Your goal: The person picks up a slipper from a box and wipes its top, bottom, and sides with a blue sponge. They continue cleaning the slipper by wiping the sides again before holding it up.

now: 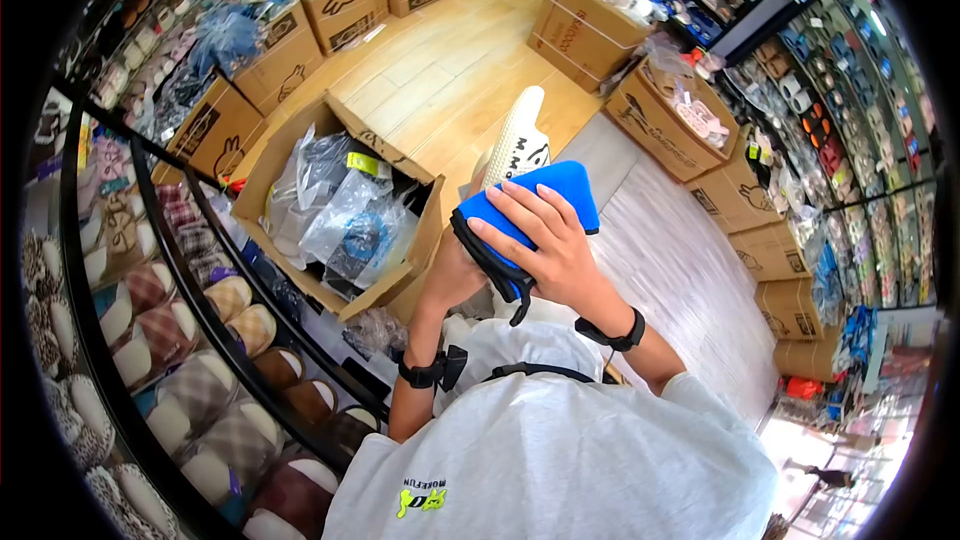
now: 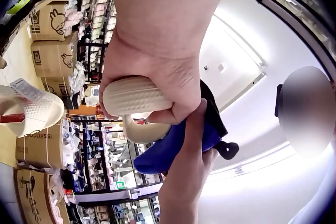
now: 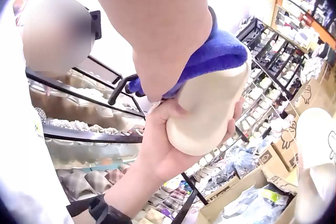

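Observation:
My left hand (image 1: 455,270) (image 2: 157,71) (image 3: 163,153) grips a cream slipper (image 2: 136,95) (image 3: 202,116), whose smooth sole shows in the right wrist view. A folded blue cloth with black edging (image 1: 575,190) (image 2: 160,155) (image 3: 223,53) lies against this slipper and covers part of it. My right hand (image 1: 545,245) (image 2: 184,179) holds the cloth there, its fingers spread over it in the head view. Beyond the hands is another cream slipper with black print (image 1: 527,135) (image 2: 31,111) (image 3: 317,155); what supports it is hidden.
An open carton (image 1: 425,255) with plastic-wrapped goods stands at the left. Slipper racks (image 1: 160,175) run along the left side. More cartons (image 1: 575,45) line the far side and right, before shelves of footwear. Wooden floor (image 1: 440,55) lies between them.

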Motion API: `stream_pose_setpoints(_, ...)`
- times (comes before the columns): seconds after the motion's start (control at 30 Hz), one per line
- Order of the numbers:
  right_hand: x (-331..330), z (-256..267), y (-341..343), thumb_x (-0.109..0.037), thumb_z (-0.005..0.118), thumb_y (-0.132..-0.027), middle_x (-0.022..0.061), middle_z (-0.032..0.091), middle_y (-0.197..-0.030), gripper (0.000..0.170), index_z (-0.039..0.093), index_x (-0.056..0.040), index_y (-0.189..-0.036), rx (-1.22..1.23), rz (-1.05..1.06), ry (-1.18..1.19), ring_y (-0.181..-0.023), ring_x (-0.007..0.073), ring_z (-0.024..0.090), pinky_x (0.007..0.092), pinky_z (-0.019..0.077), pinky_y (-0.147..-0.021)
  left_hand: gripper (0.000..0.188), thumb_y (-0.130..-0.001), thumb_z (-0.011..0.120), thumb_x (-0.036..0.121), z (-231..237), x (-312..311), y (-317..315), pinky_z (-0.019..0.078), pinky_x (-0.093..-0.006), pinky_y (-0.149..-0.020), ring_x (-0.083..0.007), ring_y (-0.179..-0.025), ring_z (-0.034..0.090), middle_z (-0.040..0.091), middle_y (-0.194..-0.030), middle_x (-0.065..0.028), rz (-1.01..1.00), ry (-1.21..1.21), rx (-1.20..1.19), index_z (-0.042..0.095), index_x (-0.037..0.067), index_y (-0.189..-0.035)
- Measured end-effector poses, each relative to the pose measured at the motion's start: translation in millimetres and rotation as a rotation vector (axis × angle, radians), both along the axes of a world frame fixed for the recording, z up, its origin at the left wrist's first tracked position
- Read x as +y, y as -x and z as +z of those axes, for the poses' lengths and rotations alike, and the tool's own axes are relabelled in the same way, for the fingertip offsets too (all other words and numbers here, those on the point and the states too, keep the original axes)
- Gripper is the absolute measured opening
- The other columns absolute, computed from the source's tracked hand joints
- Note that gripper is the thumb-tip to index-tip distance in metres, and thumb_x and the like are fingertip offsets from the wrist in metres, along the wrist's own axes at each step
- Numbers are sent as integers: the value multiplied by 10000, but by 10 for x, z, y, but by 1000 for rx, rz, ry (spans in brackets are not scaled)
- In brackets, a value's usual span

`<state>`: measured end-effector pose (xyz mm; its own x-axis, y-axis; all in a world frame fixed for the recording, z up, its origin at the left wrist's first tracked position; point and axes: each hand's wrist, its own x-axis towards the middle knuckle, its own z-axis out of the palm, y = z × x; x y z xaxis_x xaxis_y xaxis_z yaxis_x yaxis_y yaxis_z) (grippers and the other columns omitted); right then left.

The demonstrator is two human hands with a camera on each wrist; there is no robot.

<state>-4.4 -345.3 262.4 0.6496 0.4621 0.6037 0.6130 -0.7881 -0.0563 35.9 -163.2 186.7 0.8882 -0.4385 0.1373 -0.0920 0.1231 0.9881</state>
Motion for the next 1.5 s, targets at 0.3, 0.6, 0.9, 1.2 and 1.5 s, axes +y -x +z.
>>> stream_pose_setpoints(0.3, -54, -41, 316, -222, 725, -837, 138, 606, -1588, 679, 671, -197, -1514, -8, -166, -22, -1452, 313, 585, 495, 396, -1227, 752, -896, 840, 73, -61, -150, -25, 522, -411, -1139, -274, -1339, 648, 655, -1464, -176, -203, -23, 19, 489, 1, -1557)
stream_pose_setpoints(0.6, -131, 97, 386, -198, 700, -885, 142, 626, -1564, 599, 699, -203, -1484, -9, -233, -129, -1431, 330, 596, 499, 401, -1222, 781, -916, 778, 47, 0, -202, 24, 463, -426, -1198, -299, -1430, 572, 591, -1535, -207, -214, -28, -61, 422, -15, -1608)
stream_pose_setpoints(0.9, -319, 308, 437, -222, 735, -878, 141, 636, -1549, 596, 713, -210, -1473, -118, -236, -197, -1407, 339, 621, 525, 428, -1191, 989, -796, 676, -41, 378, -208, 41, 353, -429, -1278, -366, -1563, 453, 488, -1648, -253, -261, -42, -113, 317, 13, -1716)
stream_pose_setpoints(1.2, -282, 168, 638, -186, 707, -901, 102, 624, -1584, 613, 674, -212, -1512, -190, -130, 79, -1451, 266, 598, 462, 393, -1235, 905, -863, 802, 11, 260, -238, 122, 540, -389, -1092, -235, -1282, 659, 666, -1451, -170, -275, -88, -148, 388, 18, -1667)
stream_pose_setpoints(1.5, -188, 292, 632, -180, 679, -910, 94, 657, -1538, 552, 715, -193, -1460, -221, -213, -25, -1415, 266, 618, 456, 405, -1208, 726, -844, 894, 117, 249, -244, 123, 563, -401, -1052, -254, -1225, 709, 725, -1325, -148, -248, -29, -285, 555, 8, -1477)
